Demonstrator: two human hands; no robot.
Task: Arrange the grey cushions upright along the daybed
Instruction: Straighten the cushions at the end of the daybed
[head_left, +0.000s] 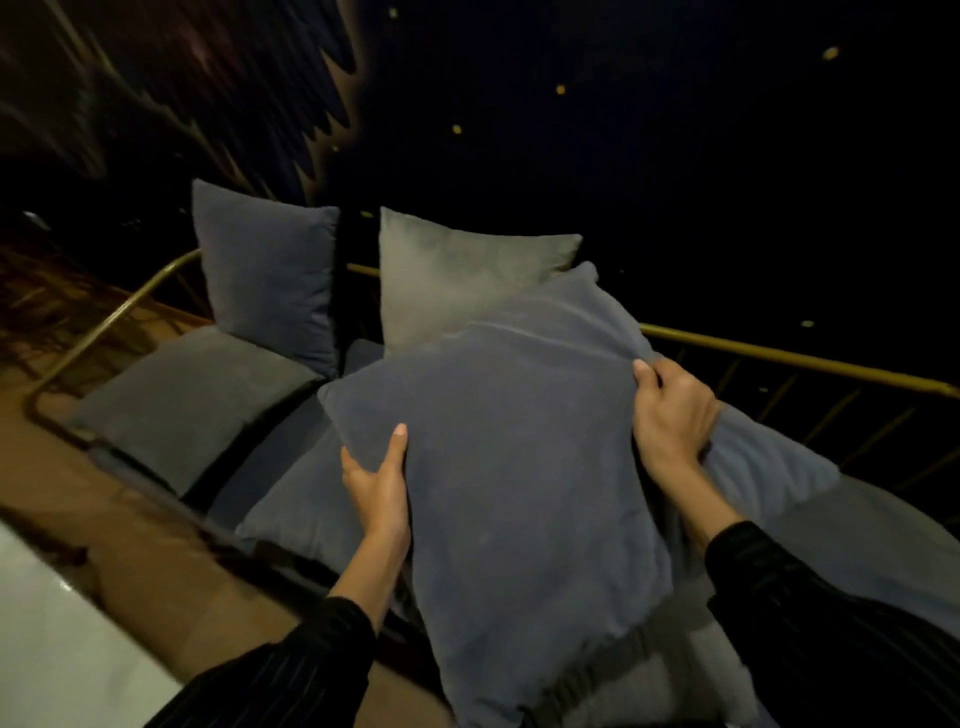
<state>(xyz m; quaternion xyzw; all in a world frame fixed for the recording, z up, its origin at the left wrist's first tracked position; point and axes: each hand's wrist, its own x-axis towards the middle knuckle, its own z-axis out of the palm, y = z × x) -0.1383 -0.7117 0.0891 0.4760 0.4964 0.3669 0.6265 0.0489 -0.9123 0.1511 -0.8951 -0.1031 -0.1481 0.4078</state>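
I hold a large grey cushion (519, 467) lifted over the daybed, tilted toward me. My left hand (379, 483) grips its left edge and my right hand (670, 415) pinches its upper right edge. Behind it a dark grey cushion (270, 275) stands upright against the gold rail (779, 356), and a lighter grey cushion (457, 275) stands upright to its right. Another grey cushion (182, 405) lies flat at the daybed's left end. More grey cushions lie under the held one, one at the left (306, 499) and one at the right (763, 462).
The gold metal rail curves round the daybed's left end (104, 322) and runs along its back. A dark wall with a feather pattern (234, 104) rises behind. Brown floor (156, 561) and a white surface (47, 639) lie at the lower left.
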